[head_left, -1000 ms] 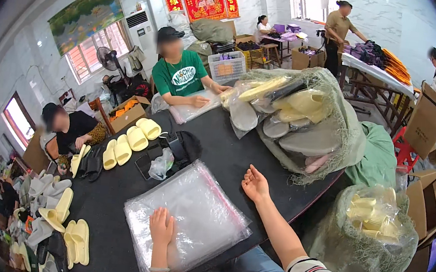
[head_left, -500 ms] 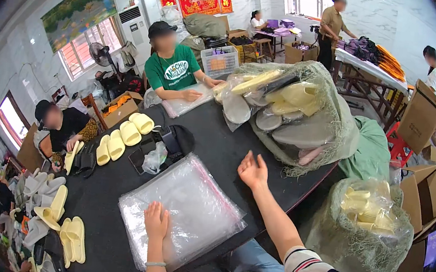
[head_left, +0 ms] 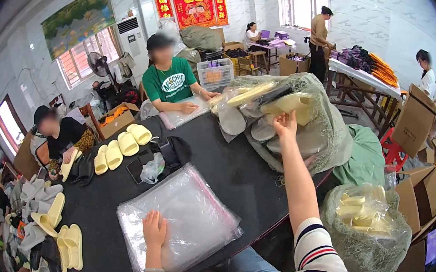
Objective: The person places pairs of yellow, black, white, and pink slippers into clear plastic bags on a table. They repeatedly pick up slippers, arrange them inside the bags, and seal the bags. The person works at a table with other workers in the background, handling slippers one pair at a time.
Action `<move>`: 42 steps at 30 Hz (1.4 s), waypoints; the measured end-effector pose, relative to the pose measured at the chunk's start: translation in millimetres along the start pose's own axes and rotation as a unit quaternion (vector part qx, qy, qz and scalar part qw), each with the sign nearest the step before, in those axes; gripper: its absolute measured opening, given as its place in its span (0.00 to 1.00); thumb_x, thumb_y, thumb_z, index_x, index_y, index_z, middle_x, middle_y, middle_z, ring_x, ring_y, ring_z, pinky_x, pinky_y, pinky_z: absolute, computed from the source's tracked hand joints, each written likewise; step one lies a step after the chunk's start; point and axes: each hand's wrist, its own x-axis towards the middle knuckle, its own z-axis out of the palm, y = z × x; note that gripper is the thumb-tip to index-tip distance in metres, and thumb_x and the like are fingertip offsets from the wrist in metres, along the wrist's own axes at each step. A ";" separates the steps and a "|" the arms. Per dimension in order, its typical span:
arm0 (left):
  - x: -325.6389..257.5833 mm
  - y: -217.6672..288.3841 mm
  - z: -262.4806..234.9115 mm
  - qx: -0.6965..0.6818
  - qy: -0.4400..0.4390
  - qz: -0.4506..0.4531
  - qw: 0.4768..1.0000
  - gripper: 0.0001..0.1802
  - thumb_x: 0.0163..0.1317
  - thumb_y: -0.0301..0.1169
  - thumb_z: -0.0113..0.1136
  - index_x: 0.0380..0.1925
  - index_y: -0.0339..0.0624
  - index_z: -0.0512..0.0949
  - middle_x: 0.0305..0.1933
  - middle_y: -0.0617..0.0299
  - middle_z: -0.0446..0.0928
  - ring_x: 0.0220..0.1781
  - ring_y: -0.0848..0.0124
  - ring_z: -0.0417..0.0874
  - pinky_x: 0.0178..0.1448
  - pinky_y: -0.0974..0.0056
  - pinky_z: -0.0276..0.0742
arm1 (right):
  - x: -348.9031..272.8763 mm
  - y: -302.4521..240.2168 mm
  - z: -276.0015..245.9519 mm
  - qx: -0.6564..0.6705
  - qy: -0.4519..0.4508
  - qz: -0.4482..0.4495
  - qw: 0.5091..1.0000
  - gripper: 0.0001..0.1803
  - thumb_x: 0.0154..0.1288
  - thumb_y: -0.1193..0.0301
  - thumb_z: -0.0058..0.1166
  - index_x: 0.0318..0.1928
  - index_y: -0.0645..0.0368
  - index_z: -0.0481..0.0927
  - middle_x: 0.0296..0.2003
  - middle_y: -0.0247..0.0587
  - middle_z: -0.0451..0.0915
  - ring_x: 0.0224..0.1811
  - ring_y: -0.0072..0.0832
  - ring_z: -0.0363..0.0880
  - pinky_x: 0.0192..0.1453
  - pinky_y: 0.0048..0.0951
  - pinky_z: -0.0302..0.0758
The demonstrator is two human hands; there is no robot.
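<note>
My left hand (head_left: 154, 230) lies flat, fingers apart, on a stack of clear plastic bags (head_left: 187, 216) at the near edge of the black table (head_left: 235, 173). My right hand (head_left: 285, 125) is stretched far forward into a big mesh sack (head_left: 319, 120) of pale yellow and grey slippers, its fingers touching a yellow slipper (head_left: 286, 103) at the sack's mouth. Whether it grips that slipper is unclear.
A person in a green shirt (head_left: 169, 83) sits across the table handling clear bags. Another person (head_left: 60, 131) sits at the left by yellow slipper pairs (head_left: 120, 146). More slippers (head_left: 64, 236) lie lower left. A second filled sack (head_left: 366, 223) and cardboard boxes (head_left: 424, 194) stand on my right.
My right hand rose from near the table's edge and reached forward into the slipper sack. My left hand stayed on the plastic bags.
</note>
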 end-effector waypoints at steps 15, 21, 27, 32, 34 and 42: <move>-7.3 -5.8 -7.3 0.021 0.003 -0.014 1.000 0.27 0.66 0.43 0.51 0.59 0.39 0.72 0.67 0.47 0.67 0.71 0.52 0.62 0.76 0.49 0.46 | -167.4 57.1 66.8 -0.217 -0.134 0.045 0.966 0.08 0.68 0.62 0.57 0.36 0.49 0.74 0.23 0.24 0.67 0.26 0.17 0.63 0.32 0.20 0.61; -3.4 -3.4 -3.8 -0.002 0.030 0.017 0.999 0.25 0.64 0.42 0.54 0.55 0.37 0.75 0.64 0.45 0.70 0.69 0.50 0.66 0.72 0.46 0.53 | -263.5 102.7 63.3 -0.537 -0.248 0.043 0.805 0.13 0.66 0.65 0.59 0.44 0.58 0.74 0.30 0.26 0.73 0.33 0.13 0.68 0.35 0.19 0.64; -12.2 -55.1 2.9 -0.603 0.132 -0.187 0.764 0.27 0.71 0.45 0.44 0.63 0.40 0.67 0.69 0.50 0.64 0.70 0.56 0.65 0.72 0.52 0.58 | -312.8 151.6 66.6 -0.683 -0.461 0.151 0.546 0.11 0.61 0.68 0.65 0.34 0.61 0.78 0.24 0.29 0.72 0.26 0.12 0.68 0.28 0.19 0.66; -12.8 -73.9 -18.4 -0.809 0.152 -0.184 0.538 0.32 0.74 0.49 0.33 0.69 0.38 0.56 0.72 0.47 0.58 0.73 0.56 0.57 0.75 0.52 0.53 | -340.7 198.1 12.0 -0.668 -0.585 0.130 0.441 0.16 0.61 0.69 0.62 0.48 0.60 0.79 0.39 0.45 0.82 0.36 0.30 0.82 0.41 0.30 0.78; -13.5 -80.8 -18.5 -0.821 0.141 -0.136 0.536 0.33 0.75 0.49 0.32 0.69 0.34 0.56 0.72 0.45 0.57 0.74 0.56 0.55 0.77 0.52 0.50 | -352.1 195.4 0.7 -0.667 -0.618 0.107 0.401 0.19 0.60 0.71 0.62 0.52 0.60 0.78 0.41 0.45 0.81 0.38 0.30 0.82 0.42 0.30 0.77; -11.2 -88.0 -3.2 -0.740 0.155 -0.167 0.633 0.30 0.74 0.42 0.38 0.69 0.35 0.54 0.73 0.44 0.54 0.74 0.57 0.56 0.76 0.54 0.52 | -334.0 127.6 -29.8 -0.774 -0.340 -0.173 0.506 0.38 0.51 0.73 0.68 0.63 0.56 0.67 0.62 0.47 0.66 0.61 0.42 0.66 0.58 0.36 0.69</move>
